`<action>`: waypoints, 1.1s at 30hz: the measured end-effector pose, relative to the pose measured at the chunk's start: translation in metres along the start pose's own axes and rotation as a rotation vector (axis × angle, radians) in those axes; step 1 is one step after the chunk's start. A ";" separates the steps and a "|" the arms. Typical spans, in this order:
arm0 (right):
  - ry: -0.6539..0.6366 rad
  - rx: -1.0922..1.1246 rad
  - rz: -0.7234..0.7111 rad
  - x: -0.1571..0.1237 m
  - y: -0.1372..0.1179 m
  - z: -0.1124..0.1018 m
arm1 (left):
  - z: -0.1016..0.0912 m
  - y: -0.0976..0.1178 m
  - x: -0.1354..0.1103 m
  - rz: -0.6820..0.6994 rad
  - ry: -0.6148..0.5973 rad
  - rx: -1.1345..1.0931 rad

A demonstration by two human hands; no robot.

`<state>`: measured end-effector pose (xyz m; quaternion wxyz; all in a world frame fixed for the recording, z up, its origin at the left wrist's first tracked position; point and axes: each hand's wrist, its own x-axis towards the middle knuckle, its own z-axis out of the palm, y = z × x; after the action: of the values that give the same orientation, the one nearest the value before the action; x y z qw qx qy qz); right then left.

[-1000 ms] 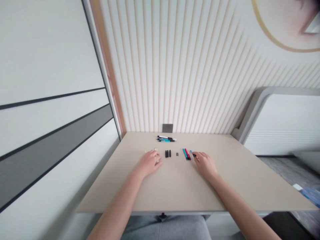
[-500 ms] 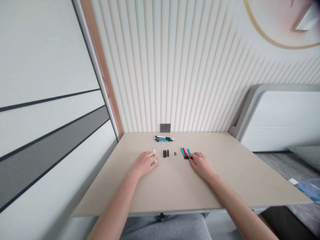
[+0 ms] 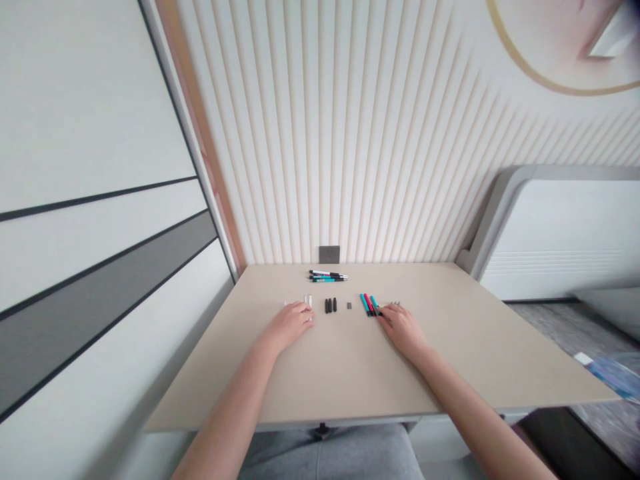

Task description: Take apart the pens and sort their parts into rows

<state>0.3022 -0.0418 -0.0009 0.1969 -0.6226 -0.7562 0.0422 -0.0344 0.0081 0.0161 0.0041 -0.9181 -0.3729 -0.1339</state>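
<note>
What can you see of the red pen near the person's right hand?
The red pen is slim and straight, with a smooth, plastic-looking body and a dark lower end; finer details are too small to make out. It lies flat on the beige tabletop, slanting slightly, between two teal pens, just beyond the right hand.

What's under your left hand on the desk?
Slim clear tubes show at the fingertips of the left hand; the palm hides anything beneath it.
</note>
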 end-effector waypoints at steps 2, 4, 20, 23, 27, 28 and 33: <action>0.012 -0.020 0.003 0.000 0.001 0.000 | 0.001 0.000 0.001 -0.002 -0.012 0.009; 0.030 -0.043 0.012 0.000 0.001 0.001 | 0.002 -0.001 0.001 -0.002 -0.007 0.002; 0.021 -0.005 0.003 0.000 0.000 0.002 | -0.001 0.004 0.002 -0.002 0.009 -0.073; 0.023 0.010 -0.007 0.000 -0.001 0.002 | -0.003 0.005 0.002 -0.004 -0.002 -0.077; 0.025 0.034 -0.025 0.001 -0.001 0.003 | -0.003 0.005 0.002 -0.009 0.000 -0.097; 0.025 0.041 -0.029 0.001 -0.001 0.003 | -0.003 0.005 0.002 -0.008 0.001 -0.105; 0.021 0.052 -0.037 0.002 0.000 0.004 | -0.003 0.004 0.002 -0.009 0.000 -0.117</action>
<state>0.3008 -0.0390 -0.0041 0.2215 -0.6034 -0.7643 0.0516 -0.0313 0.0064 0.0195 -0.0502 -0.9152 -0.3685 -0.1554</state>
